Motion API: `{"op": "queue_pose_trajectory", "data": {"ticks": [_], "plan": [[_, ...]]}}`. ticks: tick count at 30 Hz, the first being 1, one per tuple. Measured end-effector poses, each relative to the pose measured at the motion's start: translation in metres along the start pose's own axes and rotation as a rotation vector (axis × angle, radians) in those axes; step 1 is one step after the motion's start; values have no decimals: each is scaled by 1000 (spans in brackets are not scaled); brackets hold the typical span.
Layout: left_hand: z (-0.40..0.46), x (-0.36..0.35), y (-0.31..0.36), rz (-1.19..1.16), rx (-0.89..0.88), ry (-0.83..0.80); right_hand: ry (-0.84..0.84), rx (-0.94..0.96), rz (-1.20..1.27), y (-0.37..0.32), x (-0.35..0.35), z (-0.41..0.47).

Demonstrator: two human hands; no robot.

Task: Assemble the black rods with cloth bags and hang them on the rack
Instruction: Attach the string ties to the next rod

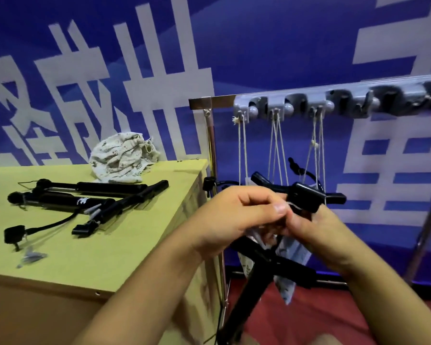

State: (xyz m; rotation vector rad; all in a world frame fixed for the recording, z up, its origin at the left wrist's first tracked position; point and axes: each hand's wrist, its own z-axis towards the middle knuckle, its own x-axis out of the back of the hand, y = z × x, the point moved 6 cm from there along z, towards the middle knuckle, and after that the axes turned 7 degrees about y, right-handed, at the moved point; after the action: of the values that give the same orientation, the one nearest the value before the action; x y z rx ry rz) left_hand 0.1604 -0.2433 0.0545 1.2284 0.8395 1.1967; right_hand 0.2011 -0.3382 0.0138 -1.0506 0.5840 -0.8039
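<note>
My left hand [237,215] and my right hand [319,232] meet in front of the rack, fingers curled and pinching the pale drawstring of a cloth bag [292,255] that holds a black rod [256,282]. The rod's clip end [306,199] sticks out above my fingers. Several black rods [105,195] lie on the yellow-green table [110,257]. A heap of printed cloth bags [122,160] sits at the table's back edge. The grey hook strip [309,103] on the metal rack [210,135] carries three sets of strings with bagged rods hanging below.
Small grey clips [31,257] lie near the table's front left. A black cabled piece [15,234] rests beside the rods. A blue banner with white characters covers the wall. Red floor lies under the rack, whose right leg [423,242] slants down.
</note>
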Motion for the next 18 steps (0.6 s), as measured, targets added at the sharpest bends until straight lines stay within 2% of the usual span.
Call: {"op": "queue_pose_trajectory", "data": {"ticks": [3,5,6,9,14,18], "plan": [[-9,9,19,388,-58,34,-90,7,224,-5,-21,6],[-13,21,29,612,-127,113,-4,-61,357,-3,-26,9],[-15,27,30,630,-142,172,42,-68,358,-3,-28,11],[-23,46,24,447,-125,327,136,-52,316,-4,-36,14],[-40,61,15,238,-187,431,254,-93,327,-8,-38,10],[-46,63,17,142,-250,488,279,-71,262,-13,-41,4]]}}
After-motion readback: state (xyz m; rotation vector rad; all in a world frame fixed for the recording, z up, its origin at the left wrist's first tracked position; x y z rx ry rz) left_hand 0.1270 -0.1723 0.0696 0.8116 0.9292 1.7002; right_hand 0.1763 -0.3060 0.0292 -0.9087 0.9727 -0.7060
